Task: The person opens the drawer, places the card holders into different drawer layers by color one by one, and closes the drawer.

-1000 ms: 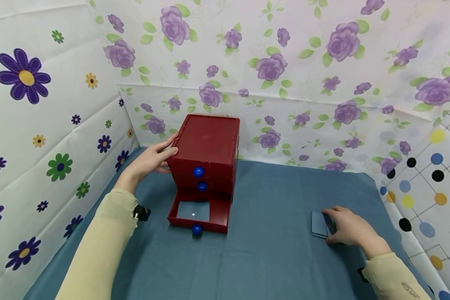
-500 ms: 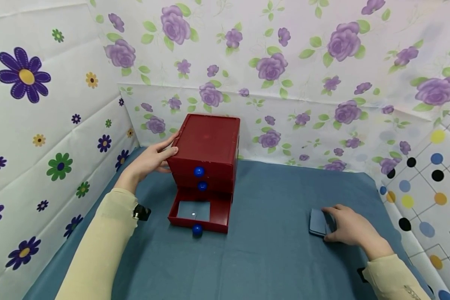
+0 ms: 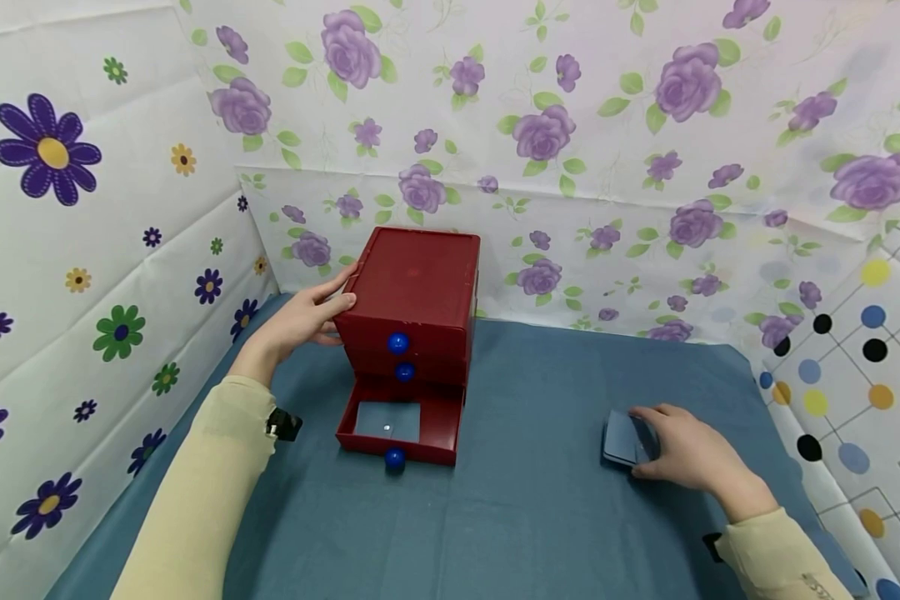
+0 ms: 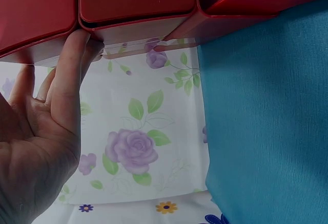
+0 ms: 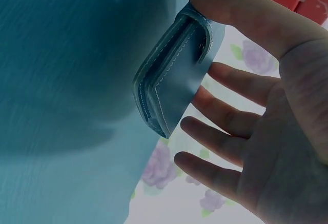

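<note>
A small red chest of drawers (image 3: 420,279) with round blue knobs stands left of the middle in the head view. Its bottom drawer (image 3: 441,429) is pulled out, and a flat blue-grey piece with a small shiny stud (image 3: 387,421) lies inside. My left hand (image 3: 292,329) rests against the chest's left side, thumb at the top edge, fingers (image 4: 67,80) fairly straight along the wall. On the right, my right hand (image 3: 690,450) pinches a blue stitched wallet (image 3: 621,439) between thumb and fingers, close over the cloth. The right wrist view shows the wallet's strap (image 5: 197,16) and layered edge.
A blue cloth (image 3: 525,508) covers the table. Flower-printed sheets (image 3: 570,167) rise behind and on the left, and a dotted sheet (image 3: 855,400) stands at the right. The open drawer juts towards the front, its blue knob (image 3: 394,459) foremost.
My right hand has lifted the wallet slightly and moved it to the left. The left hand, the chest and its open drawer have stayed where they were.
</note>
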`<action>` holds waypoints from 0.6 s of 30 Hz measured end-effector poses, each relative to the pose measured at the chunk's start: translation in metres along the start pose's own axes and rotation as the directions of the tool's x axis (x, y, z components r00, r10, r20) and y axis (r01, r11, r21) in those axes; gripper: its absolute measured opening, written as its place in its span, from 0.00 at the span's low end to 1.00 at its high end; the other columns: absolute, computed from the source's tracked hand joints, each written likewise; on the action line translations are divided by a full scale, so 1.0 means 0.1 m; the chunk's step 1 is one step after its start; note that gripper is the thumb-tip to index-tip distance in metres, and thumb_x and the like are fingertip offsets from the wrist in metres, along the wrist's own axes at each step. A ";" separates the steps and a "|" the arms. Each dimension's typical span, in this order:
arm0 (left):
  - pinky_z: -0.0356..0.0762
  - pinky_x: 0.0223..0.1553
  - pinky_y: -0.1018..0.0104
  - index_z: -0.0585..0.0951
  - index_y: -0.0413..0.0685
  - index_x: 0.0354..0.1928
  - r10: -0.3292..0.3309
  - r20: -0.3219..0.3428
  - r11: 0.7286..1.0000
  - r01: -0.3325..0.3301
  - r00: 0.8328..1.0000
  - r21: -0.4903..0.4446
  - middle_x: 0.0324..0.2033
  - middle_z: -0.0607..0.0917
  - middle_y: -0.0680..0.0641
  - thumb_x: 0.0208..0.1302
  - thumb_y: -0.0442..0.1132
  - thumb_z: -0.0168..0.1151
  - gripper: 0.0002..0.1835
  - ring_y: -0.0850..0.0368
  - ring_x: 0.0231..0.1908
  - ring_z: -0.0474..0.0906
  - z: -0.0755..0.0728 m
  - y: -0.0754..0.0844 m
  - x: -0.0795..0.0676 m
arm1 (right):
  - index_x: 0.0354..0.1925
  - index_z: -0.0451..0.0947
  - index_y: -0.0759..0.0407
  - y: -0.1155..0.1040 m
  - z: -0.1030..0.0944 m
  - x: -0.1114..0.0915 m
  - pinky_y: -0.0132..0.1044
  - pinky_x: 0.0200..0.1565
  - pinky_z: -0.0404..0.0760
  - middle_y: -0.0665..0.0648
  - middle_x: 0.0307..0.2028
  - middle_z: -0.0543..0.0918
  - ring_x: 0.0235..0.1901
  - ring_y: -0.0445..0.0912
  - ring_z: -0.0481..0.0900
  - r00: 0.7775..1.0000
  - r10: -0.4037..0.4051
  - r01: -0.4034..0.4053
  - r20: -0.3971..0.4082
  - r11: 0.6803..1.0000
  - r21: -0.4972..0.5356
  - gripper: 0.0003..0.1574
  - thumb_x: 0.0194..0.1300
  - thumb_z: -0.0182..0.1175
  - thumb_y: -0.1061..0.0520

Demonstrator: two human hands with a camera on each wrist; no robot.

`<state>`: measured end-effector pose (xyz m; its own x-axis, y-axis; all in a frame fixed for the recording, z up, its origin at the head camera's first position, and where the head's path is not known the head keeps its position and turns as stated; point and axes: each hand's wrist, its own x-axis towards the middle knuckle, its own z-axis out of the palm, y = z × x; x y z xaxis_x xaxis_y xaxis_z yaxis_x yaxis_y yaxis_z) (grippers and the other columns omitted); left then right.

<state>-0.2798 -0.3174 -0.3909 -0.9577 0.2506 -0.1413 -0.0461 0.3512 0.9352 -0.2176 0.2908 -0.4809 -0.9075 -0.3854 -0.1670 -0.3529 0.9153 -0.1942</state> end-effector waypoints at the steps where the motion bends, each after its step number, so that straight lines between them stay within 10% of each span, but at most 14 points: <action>1: 0.81 0.59 0.37 0.52 0.87 0.84 0.000 0.001 1.000 0.000 1.000 -0.003 0.82 0.61 0.42 0.80 0.64 0.56 0.38 0.35 0.61 0.83 0.00 0.00 0.00 | 0.72 0.77 0.61 -0.02 0.00 0.00 0.69 0.50 0.81 0.73 0.61 0.80 0.59 0.71 0.79 1.000 -0.005 0.005 -0.007 1.000 0.002 0.59 0.49 0.85 0.36; 18: 0.82 0.57 0.38 0.52 0.88 0.83 0.001 -0.006 1.000 -0.001 1.000 -0.001 0.83 0.59 0.43 0.79 0.65 0.57 0.38 0.33 0.62 0.82 0.01 0.01 -0.02 | 0.72 0.77 0.57 -0.52 -0.05 0.03 0.67 0.54 0.81 0.69 0.64 0.79 0.61 0.66 0.79 0.990 -0.114 0.115 -0.077 0.993 0.007 0.56 0.52 0.85 0.38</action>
<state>-0.2778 -0.3166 -0.3898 -0.9594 0.2460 -0.1382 -0.0450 0.3502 0.9356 -0.2036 0.2427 -0.4667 -0.8762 -0.4770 -0.0689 -0.4532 0.8642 -0.2187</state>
